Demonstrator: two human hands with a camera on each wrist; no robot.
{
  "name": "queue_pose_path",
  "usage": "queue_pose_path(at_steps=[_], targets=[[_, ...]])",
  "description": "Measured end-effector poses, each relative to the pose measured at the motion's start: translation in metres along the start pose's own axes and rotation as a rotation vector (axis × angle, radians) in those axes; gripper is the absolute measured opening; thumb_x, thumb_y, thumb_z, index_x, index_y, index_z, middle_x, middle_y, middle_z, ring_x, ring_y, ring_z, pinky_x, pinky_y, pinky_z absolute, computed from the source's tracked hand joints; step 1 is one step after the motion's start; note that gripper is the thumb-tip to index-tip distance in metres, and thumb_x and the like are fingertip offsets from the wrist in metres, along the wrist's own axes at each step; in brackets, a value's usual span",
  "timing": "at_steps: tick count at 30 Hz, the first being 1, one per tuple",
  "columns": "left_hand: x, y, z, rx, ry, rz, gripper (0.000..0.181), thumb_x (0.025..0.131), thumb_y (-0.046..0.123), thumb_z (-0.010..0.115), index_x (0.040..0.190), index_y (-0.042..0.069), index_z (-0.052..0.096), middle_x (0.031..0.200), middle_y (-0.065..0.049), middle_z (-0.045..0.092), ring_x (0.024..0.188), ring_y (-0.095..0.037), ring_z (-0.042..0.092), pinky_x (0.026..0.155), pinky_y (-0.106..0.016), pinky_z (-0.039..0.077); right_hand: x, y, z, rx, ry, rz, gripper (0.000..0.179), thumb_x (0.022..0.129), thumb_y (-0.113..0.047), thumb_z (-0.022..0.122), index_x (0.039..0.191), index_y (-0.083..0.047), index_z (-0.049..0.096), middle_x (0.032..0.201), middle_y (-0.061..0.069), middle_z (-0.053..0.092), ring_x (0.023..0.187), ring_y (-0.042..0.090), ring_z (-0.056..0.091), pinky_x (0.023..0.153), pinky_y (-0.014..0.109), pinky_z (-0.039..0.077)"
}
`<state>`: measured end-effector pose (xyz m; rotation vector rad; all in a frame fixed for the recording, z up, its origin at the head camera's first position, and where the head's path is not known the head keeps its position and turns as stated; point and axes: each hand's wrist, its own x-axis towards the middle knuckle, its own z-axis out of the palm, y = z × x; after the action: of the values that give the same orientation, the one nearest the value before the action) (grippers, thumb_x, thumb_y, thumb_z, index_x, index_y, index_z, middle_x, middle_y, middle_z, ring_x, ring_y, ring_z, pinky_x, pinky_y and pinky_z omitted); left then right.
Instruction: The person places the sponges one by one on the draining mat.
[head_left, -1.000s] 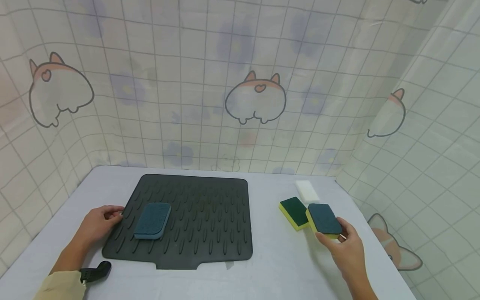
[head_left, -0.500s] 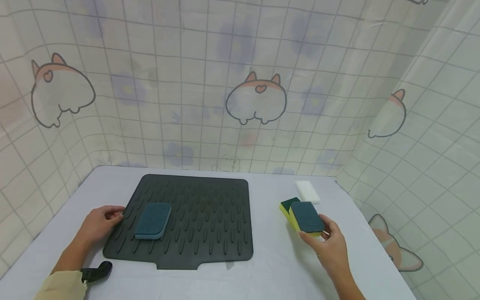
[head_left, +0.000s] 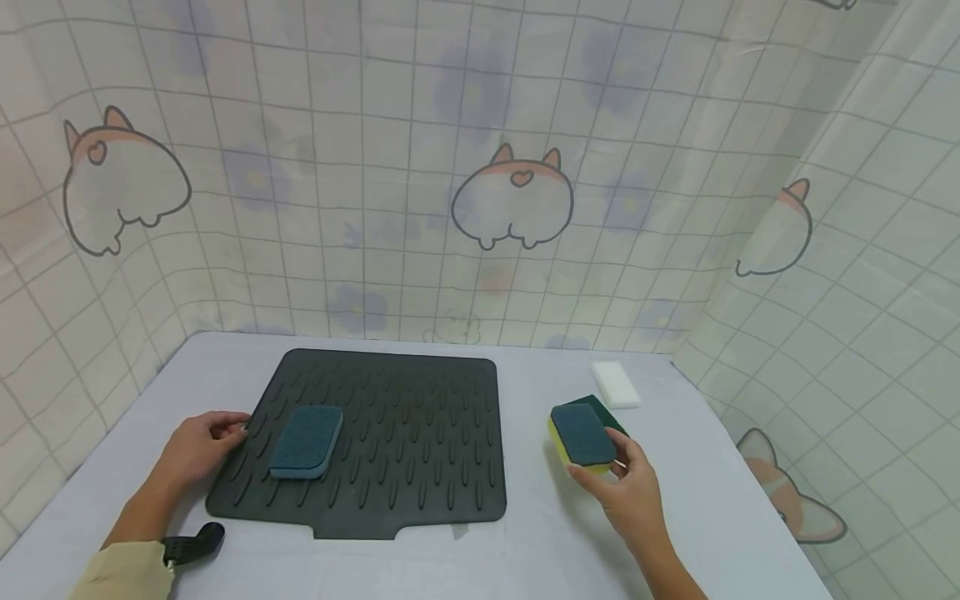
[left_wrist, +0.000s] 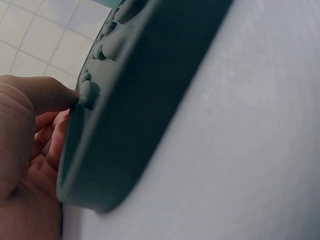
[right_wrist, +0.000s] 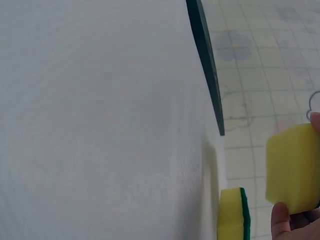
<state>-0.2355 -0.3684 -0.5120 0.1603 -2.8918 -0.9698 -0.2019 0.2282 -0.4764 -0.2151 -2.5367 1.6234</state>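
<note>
My right hand (head_left: pixel 626 492) grips a yellow sponge with a dark blue-green scouring face (head_left: pixel 582 435) by its near right corner, above the table. In the right wrist view, the yellow underside of this held sponge (right_wrist: pixel 290 170) shows between fingers and thumb. Behind it, partly hidden, a second yellow sponge with a dark green face (head_left: pixel 606 411) lies on the table. At the far left, my left hand (head_left: pixel 198 446) pinches the left edge of a black ridged rubber mat (head_left: pixel 420 433). A blue sponge (head_left: pixel 306 442) lies on the mat.
A white sponge block (head_left: pixel 616 384) lies at the back right of the table (head_left: pixel 510 567). A tile-patterned curtain (head_left: pixel 390 167) with cartoon corgis encloses the back and sides. A black strap (head_left: pixel 193 543) circles the left wrist.
My right hand has carried the held sponge leftward, across in front of the green-faced sponge and now covering much of it. The left hand and the mat stay in place.
</note>
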Motion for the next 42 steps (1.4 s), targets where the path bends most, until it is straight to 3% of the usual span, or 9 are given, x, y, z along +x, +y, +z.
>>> queue_pose_path(at_steps=[42], targets=[[-0.002, 0.005, -0.004, -0.014, -0.011, -0.003, 0.035, 0.101, 0.012, 0.060, 0.127, -0.011, 0.062, 0.101, -0.019, 0.066, 0.089, -0.026, 0.057, 0.071, -0.034, 0.047, 0.007, -0.023, 0.050, 0.085, -0.061, -0.102, 0.090, 0.075, -0.035, 0.092, 0.149, -0.009, 0.047, 0.147, 0.011, 0.054, 0.128, 0.024, 0.057, 0.112, 0.046, 0.044]])
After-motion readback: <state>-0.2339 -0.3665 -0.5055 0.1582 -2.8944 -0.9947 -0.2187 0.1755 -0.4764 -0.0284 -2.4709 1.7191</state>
